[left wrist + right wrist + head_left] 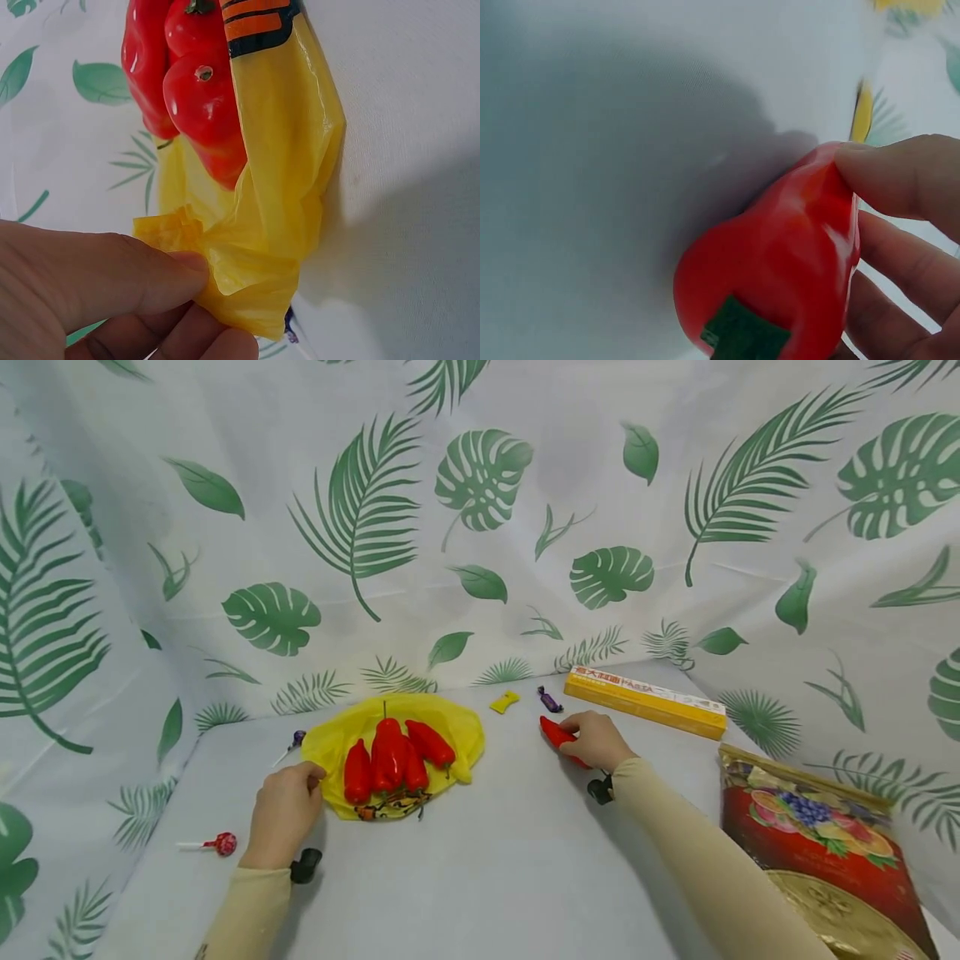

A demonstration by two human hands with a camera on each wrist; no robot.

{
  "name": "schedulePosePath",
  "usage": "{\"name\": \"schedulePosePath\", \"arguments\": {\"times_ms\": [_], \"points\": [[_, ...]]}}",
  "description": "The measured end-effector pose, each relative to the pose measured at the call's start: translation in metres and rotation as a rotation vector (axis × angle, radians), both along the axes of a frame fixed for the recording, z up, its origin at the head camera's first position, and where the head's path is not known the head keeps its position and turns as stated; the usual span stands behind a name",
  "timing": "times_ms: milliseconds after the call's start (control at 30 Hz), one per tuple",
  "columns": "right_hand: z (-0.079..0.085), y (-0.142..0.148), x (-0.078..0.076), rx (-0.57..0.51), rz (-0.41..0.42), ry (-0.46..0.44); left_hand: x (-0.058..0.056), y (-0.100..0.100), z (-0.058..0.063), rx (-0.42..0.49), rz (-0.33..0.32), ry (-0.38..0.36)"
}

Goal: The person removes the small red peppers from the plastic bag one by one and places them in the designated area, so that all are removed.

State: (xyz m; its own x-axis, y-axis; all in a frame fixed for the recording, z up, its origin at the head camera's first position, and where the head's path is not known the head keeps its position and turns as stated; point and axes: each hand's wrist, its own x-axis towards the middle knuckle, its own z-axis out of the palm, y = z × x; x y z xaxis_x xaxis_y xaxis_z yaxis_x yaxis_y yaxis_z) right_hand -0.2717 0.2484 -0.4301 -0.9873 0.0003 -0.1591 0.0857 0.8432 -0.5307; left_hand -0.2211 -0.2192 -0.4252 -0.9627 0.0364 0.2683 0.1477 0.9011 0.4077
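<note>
My left hand [285, 810] pinches the left edge of a yellow plastic bag [465, 735] between thumb and fingers; the gathered film shows in the left wrist view. Several red peppers [388, 752] lie in the bag's opening, stems pointing various ways. Over to the right, my right hand [596, 742] grips a single red pepper [772, 255] by its side, thumb on one side and fingers on the other. Its green stem [746, 330] faces the right wrist camera. That pepper is close over the white table.
Behind the right hand are a purple wrapped candy [550, 700], a yellow wrapped candy [504, 702] and a long yellow pasta box [645, 702]. A red fruit-printed bag [817, 843] stands at right. Lollipops lie at left, one red [223, 844], one dark [298, 738].
</note>
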Motion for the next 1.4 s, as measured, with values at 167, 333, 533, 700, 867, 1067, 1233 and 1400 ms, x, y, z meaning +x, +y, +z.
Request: {"name": "schedulePosePath", "arguments": {"times_ms": [167,333,533,700,867,1067,1233,1400], "points": [[0.0,0.026,0.003,0.013,-0.053,-0.015,0.002,0.001,0.002,0.0,0.012,-0.025],[-0.001,0.053,0.007,0.036,-0.099,-0.011,0.0,0.004,0.003,0.002,0.015,-0.037],[-0.001,0.063,0.009,0.039,-0.109,-0.035,-0.007,0.005,0.003,-0.002,0.007,-0.03],[0.002,0.062,0.01,0.057,-0.114,-0.046,-0.009,0.005,0.003,-0.001,0.003,-0.043],[0.006,0.052,0.007,0.076,-0.124,-0.049,-0.008,0.0,0.003,-0.007,0.007,-0.017],[0.012,0.029,-0.002,0.067,-0.064,0.056,-0.009,-0.005,0.003,0.0,0.008,0.005],[0.01,-0.004,-0.01,-0.001,0.043,0.155,-0.01,-0.008,0.002,0.009,0.013,0.006],[0.006,-0.053,-0.021,-0.078,0.128,0.196,-0.011,-0.009,0.0,0.015,0.014,0.009]]}}
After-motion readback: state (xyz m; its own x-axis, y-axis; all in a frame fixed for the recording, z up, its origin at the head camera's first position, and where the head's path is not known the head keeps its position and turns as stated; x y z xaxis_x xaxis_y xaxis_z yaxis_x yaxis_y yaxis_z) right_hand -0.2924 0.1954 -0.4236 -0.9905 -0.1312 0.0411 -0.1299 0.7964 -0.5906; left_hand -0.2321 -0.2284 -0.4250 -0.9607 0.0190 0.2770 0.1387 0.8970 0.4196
